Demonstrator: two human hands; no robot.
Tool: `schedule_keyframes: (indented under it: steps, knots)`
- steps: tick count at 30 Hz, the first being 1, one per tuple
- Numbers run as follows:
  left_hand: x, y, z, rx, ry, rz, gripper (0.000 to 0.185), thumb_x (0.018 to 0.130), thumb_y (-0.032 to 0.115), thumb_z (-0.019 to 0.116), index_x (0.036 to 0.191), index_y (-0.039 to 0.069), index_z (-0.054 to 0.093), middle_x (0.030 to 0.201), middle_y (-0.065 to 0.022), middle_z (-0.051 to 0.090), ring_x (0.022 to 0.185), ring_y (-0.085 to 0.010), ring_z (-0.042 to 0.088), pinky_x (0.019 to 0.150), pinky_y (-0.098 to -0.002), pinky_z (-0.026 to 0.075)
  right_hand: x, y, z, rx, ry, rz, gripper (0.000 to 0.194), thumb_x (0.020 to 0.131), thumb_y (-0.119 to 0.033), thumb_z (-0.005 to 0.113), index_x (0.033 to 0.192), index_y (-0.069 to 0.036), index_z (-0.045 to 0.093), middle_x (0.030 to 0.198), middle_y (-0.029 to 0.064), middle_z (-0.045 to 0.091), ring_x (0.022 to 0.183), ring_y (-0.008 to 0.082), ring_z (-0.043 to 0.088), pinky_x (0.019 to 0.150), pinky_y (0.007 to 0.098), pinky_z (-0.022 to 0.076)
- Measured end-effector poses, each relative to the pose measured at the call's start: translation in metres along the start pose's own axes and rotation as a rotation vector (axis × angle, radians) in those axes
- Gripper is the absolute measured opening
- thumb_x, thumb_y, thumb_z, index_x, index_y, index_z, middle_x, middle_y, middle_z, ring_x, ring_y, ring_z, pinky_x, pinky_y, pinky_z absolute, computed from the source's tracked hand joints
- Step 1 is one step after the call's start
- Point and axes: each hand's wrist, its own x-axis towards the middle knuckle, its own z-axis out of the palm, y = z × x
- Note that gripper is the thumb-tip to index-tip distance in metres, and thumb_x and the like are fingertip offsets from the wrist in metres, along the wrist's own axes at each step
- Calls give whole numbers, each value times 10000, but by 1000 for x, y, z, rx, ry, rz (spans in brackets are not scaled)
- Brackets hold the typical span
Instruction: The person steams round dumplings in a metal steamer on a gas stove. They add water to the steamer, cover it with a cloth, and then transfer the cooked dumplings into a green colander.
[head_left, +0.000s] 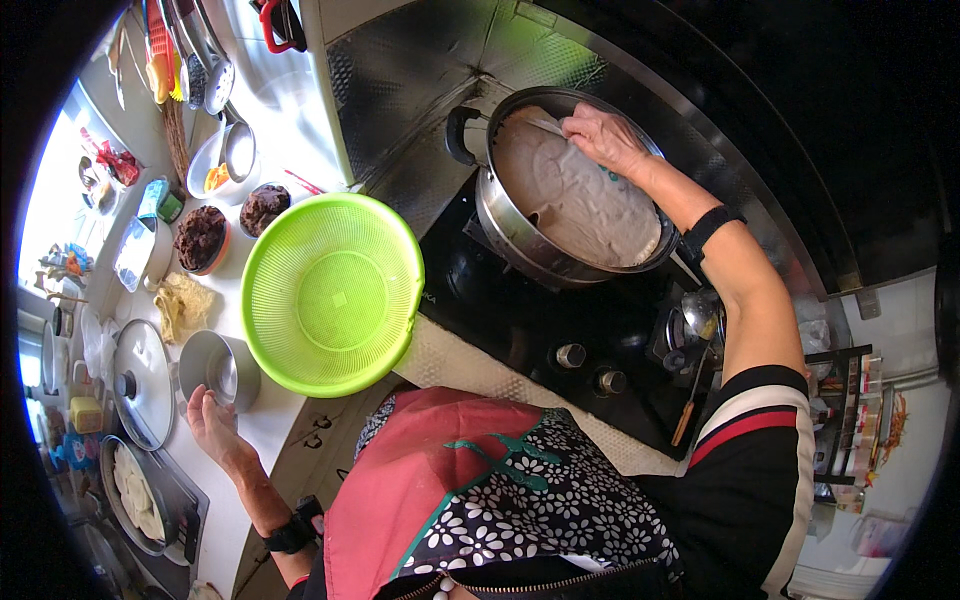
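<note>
In the head view, a steel pot with black handles stands on the black gas stove. A pale damp cloth covers its inside. My right hand pinches the cloth near the pot's far rim. My left hand is at the counter's front edge, beside a grey metal pot; its fingers are bent and partly overlap the pot's side, and whether they touch it cannot be told. A lime-green plastic basket sits on the counter between the grey pot and the stove.
Bowls of dark brown paste, a yellow cloth and a glass lid lie on the white counter. A round pan of pale dough pieces is at lower left. Stove knobs face me; a ladle lies at right.
</note>
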Motion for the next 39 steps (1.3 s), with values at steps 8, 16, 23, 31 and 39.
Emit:
schedule_keyframes:
  steps: [8, 16, 23, 31, 39]
  knots:
    - [0, 1, 6, 6, 1, 11, 237, 833, 147, 530, 1054, 64, 512, 897, 1, 509, 721, -60, 457, 643, -221, 394, 4, -1, 3, 92, -7, 150, 119, 725, -140, 568, 828, -81, 556, 812, 129, 522, 791, 315, 537, 666, 392, 439]
    - [0, 4, 14, -13, 10, 26, 196, 848, 115, 544, 1038, 66, 536, 842, 13, 538, 559, -22, 410, 587, -188, 429, 35, -8, 17, 222, 39, 179, 257, 679, -193, 601, 894, -53, 584, 882, 191, 538, 835, 354, 539, 732, 403, 438]
    - [-1, 5, 10, 15, -3, -11, 237, 845, 151, 512, 1064, 60, 512, 911, -1, 501, 779, -77, 466, 666, -234, 396, 55, -19, 18, 201, -10, 167, 152, 677, -124, 525, 783, -35, 588, 844, 216, 527, 812, 365, 532, 725, 404, 428]
    - [3, 3, 12, 34, -20, 2, 221, 849, 139, 510, 1055, 61, 519, 915, -8, 505, 767, -71, 478, 656, -230, 404, 44, -22, 12, 213, 26, 97, 151, 669, -153, 509, 751, -51, 582, 801, 173, 524, 800, 330, 522, 703, 384, 422]
    - [4, 2, 15, 23, -28, -9, 207, 854, 133, 504, 1048, 63, 520, 907, -2, 507, 755, -64, 473, 652, -222, 407, 37, -29, 10, 223, 86, 143, 110, 651, -122, 560, 737, -67, 601, 818, 140, 538, 834, 297, 516, 737, 371, 422]
